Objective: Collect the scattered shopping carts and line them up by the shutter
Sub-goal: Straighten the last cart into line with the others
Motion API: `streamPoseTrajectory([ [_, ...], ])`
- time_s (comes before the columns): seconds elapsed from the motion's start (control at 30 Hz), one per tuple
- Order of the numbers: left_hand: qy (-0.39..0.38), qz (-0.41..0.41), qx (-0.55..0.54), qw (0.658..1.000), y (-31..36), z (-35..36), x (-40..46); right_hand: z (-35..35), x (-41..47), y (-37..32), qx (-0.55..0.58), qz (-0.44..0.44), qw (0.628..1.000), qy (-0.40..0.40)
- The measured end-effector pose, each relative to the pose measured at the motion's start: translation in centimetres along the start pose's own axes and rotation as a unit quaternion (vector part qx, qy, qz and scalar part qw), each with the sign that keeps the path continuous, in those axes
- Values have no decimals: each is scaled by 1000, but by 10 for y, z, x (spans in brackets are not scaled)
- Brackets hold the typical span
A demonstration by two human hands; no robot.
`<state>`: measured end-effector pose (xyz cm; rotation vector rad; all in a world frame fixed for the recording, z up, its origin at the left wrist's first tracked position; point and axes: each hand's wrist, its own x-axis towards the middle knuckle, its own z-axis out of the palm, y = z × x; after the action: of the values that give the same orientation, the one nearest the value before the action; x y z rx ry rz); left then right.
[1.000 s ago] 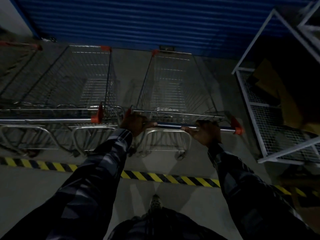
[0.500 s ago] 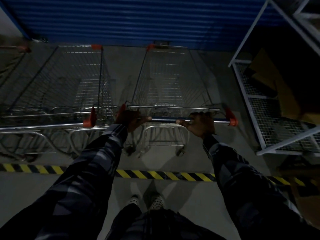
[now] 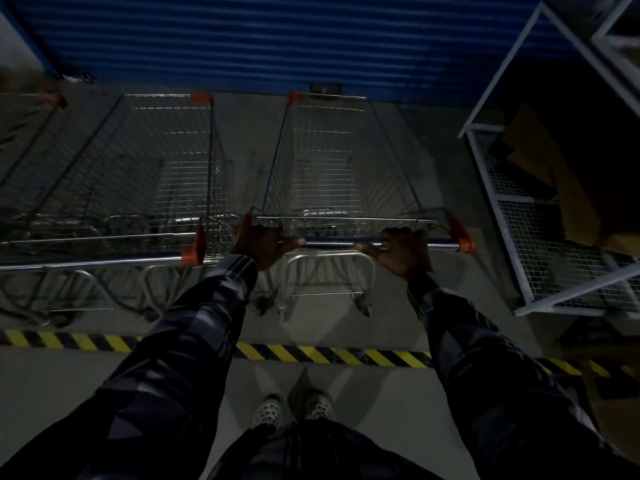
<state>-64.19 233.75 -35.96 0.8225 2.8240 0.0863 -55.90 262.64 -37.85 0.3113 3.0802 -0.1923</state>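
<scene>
**Cart brought up to the shutter**

Since the earlier frames, the silver wire shopping cart [image 3: 341, 168] with orange corner caps has been rolled closer to the blue ribbed roller shutter [image 3: 277, 39], and both feet are now seen standing side by side behind the line. The cart's front edge is now placed just at the foot of the shutter. Its blue-and-chrome handle bar [image 3: 341, 242] is gripped at both ends: the left hand [image 3: 263, 242] is curled round the bar near the left orange cap, thumb laid along the bar, and the right hand [image 3: 398, 251] is wrapped round the bar nearer the right cap, thumb likewise pointed inward. A second silver wire cart [image 3: 145, 174] is parked just left of the held cart, also nosed toward the shutter, with a gap of bare floor between the two. Part of a third cart [image 3: 31, 133] is seen further left of the shutter's middle. A white mesh metal cage [image 3: 540, 216] holding cardboard is set to the right of the shutter. A yellow-and-black hazard stripe [image 3: 329, 355] is laid across the grey floor, parallel to the shutter and behind the carts' rear wheels.
</scene>
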Motion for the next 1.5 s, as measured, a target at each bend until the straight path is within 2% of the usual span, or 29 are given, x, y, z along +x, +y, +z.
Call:
streamPoseTrajectory([
  [0.23, 19, 14, -1, 1000, -10, 10, 0, 0, -7, -7, 0, -2, 1000, 2],
  [0.43, 50, 35, 8, 998, -23, 19, -6, 10, -27, -19, 16, 18, 999, 41],
  [0.6, 34, 29, 31, 999, -30, 29, -10, 13, -46, -28, 16, 27, 998, 58],
  [0.7, 30, 28, 9, 999, -27, 28, -16, 12, -59, -31, 20, 26, 997, 73],
  [1.0, 75, 24, -20, 997, -18, 28, -50, 17, -85, -35, -37, 40, 997, 52],
  [1.13, 98, 44, 7, 994, -22, 34, -63, 20, -98, -42, -31, 32, 996, 81],
  [1.33, 127, 52, 40, 990, -25, 45, -78, 24, -112, -44, -23, 26, 997, 73],
  [1.5, 114, 46, 29, 992, -25, 47, -89, 23, -123, -48, -12, 15, 995, 94],
])
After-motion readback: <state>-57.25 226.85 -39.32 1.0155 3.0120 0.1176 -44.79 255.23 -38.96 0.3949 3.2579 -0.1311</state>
